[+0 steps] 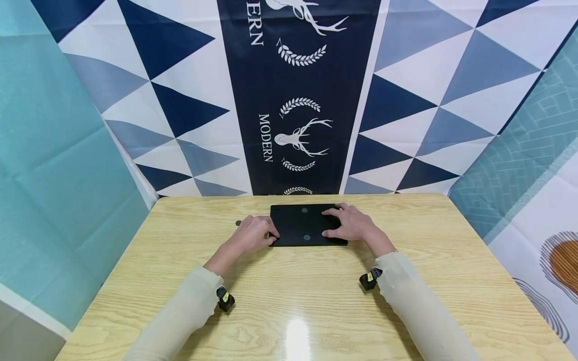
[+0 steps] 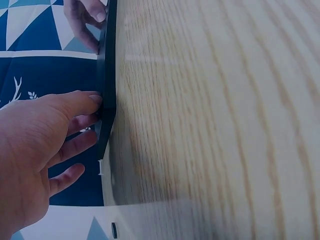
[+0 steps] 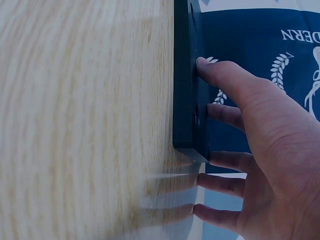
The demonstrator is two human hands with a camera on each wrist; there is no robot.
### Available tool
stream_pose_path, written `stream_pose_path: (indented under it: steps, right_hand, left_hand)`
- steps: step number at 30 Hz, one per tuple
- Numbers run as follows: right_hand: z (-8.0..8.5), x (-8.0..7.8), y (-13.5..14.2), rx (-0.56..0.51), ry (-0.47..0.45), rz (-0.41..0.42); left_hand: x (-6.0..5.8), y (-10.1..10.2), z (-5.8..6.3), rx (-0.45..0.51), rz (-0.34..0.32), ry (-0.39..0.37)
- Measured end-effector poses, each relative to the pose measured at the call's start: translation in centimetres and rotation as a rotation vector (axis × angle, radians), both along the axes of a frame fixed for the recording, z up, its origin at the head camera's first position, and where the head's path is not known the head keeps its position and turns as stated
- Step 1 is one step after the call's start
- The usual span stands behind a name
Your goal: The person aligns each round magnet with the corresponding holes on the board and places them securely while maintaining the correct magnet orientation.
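Observation:
A flat black rectangular board point(image 1: 291, 225) lies near the table's far edge, with grey round spots on its top face. At its left end is my left hand point(image 1: 254, 233), thumb and index fingertips close together by the near corner. In the left wrist view, the left thumb point(image 2: 82, 101) reaches the board's face while the other fingers hang loosely bent. Over the right end spreads my right hand point(image 1: 354, 224), its thumb and fingers apart. The right wrist view shows the right thumb point(image 3: 225, 72) at the board's face, other fingers extending past its end.
A small dark disc point(image 1: 238, 222) lies on the wooden table point(image 1: 271, 296), left of the board. Behind the table hangs a patterned cloth point(image 1: 298, 85) with deer heads and triangles. Teal cloth point(image 1: 54, 165) hangs on the left side.

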State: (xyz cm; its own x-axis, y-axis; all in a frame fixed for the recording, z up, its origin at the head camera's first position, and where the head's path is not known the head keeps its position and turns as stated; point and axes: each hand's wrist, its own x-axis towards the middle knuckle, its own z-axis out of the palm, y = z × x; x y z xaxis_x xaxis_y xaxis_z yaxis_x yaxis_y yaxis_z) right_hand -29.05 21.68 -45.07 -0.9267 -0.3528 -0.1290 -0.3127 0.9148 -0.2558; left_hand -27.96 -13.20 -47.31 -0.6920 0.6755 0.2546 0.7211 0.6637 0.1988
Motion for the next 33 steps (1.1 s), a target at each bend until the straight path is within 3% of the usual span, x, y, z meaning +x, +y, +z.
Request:
stream_pose_path:
  steps: [1, 2, 6, 7, 13, 19, 21, 25, 26, 28, 33]
  right_hand:
    - [0.0, 0.0, 0.0, 0.002, 0.000, 0.000]
    - [0.0, 0.0, 0.0, 0.002, 0.001, -0.001]
    - [-0.1, 0.0, 0.1, 0.001, 0.002, -0.001]
    - [-0.1, 0.0, 0.1, -0.001, 0.002, -0.001]
    - [-0.1, -0.1, 0.0, -0.006, -0.001, 0.003]
    - [-0.2, -0.2, 0.1, -0.003, 0.003, 0.004]
    - [-0.2, -0.2, 0.1, -0.004, 0.003, 0.005]
    - [-0.2, -0.2, 0.1, -0.006, 0.003, 0.005]
    - [-0.2, -0.1, 0.1, -0.007, 0.003, 0.005]
    - [-0.2, -0.1, 0.0, -0.007, 0.005, 0.005]
    - [-0.2, -0.1, 0.0, -0.007, 0.009, 0.003]
  left_hand:
    - [0.0, 0.0, 0.0, -0.001, 0.000, 0.002]
    - [0.7, 0.3, 0.9, -0.004, 0.013, -0.018]
    - [0.8, 0.5, 0.9, -0.031, 0.041, -0.025]
    - [1.5, 0.9, 1.8, -0.043, 0.063, -0.039]
    - [1.6, 1.1, 1.8, -0.080, 0.105, -0.053]
    - [1.3, 0.8, 1.7, -0.040, 0.071, -0.049]
    - [-0.1, 0.2, -0.2, -0.026, 0.036, -0.018]
    - [-0.2, 0.2, -0.2, -0.021, 0.025, -0.008]
    - [-0.1, 0.2, -0.1, -0.027, 0.029, -0.011]
    - [1.3, 0.8, 1.9, -0.044, 0.066, -0.047]
    - [1.5, 1.0, 2.5, -0.087, 0.109, -0.038]
